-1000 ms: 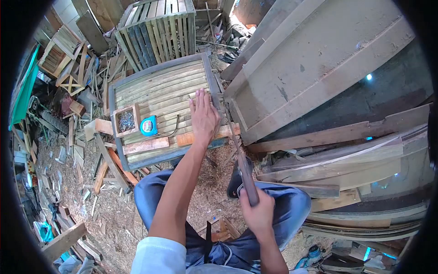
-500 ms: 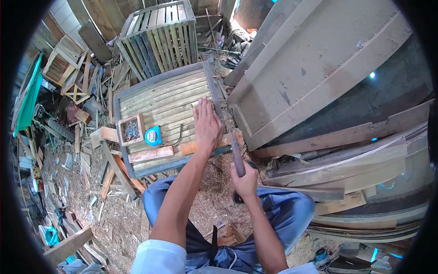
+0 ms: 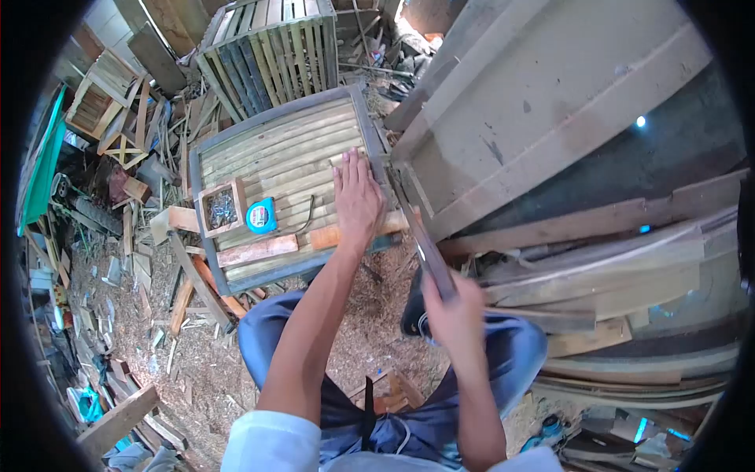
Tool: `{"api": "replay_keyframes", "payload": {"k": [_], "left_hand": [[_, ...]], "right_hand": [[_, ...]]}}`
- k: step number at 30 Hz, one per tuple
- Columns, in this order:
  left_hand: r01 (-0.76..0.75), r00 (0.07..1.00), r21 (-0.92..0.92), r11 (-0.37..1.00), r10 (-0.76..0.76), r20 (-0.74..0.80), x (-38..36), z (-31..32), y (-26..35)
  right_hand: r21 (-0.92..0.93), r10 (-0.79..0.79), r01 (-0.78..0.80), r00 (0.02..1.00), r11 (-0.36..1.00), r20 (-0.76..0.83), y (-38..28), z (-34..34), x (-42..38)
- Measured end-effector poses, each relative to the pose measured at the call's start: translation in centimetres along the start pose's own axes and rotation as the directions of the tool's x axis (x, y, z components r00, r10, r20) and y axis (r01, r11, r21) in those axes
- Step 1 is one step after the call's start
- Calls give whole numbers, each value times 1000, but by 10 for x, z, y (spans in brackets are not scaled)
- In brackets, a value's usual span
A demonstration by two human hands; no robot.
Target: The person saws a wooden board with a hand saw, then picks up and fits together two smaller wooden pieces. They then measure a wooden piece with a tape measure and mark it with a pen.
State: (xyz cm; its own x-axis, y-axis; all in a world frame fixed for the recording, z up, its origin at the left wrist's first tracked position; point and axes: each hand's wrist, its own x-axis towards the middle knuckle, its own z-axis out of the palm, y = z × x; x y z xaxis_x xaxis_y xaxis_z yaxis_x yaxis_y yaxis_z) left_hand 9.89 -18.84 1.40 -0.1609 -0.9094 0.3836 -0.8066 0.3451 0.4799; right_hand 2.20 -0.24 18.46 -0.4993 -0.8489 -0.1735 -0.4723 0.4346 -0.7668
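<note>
My left hand (image 3: 359,197) lies flat on the slatted wooden panel (image 3: 271,161), fingers stretched out together toward its far side. Under its heel runs an orange-brown wood strip (image 3: 324,237), whose right end sticks out past the panel's edge. My right hand (image 3: 458,315), smeared by motion, is closed around a long, narrow blade-like tool (image 3: 425,244). This tool slants up and left, crossing right at the strip's projecting end. On the panel, left of my hand, are a blue tape measure (image 3: 261,215), a small wooden box of nails (image 3: 223,208) and a reddish wood piece (image 3: 258,250).
A slatted crate (image 3: 271,67) stands behind the panel. Large boards (image 3: 535,126) lean along the right, above stacked planks (image 3: 590,295). Wood scraps and sawdust cover the floor (image 3: 141,315) at left. My bent legs (image 3: 271,326) frame the near side.
My right hand has shifted right, and the tool now slants more, with more of its length showing. My left hand keeps its place on the panel. The whole view has shifted slightly.
</note>
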Motion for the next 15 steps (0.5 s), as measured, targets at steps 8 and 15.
{"api": "replay_keyframes", "payload": {"k": [8, 15], "left_hand": [[29, 998, 12, 1000, -29, 53, -1, -3, 0], [10, 1000, 43, 999, -10, 1, 7, 5, 2]], "right_hand": [[65, -77, 85, 990, 994, -118, 50, 65, 24], [-48, 76, -74, 996, 996, 48, -37, -32, -37]]}}
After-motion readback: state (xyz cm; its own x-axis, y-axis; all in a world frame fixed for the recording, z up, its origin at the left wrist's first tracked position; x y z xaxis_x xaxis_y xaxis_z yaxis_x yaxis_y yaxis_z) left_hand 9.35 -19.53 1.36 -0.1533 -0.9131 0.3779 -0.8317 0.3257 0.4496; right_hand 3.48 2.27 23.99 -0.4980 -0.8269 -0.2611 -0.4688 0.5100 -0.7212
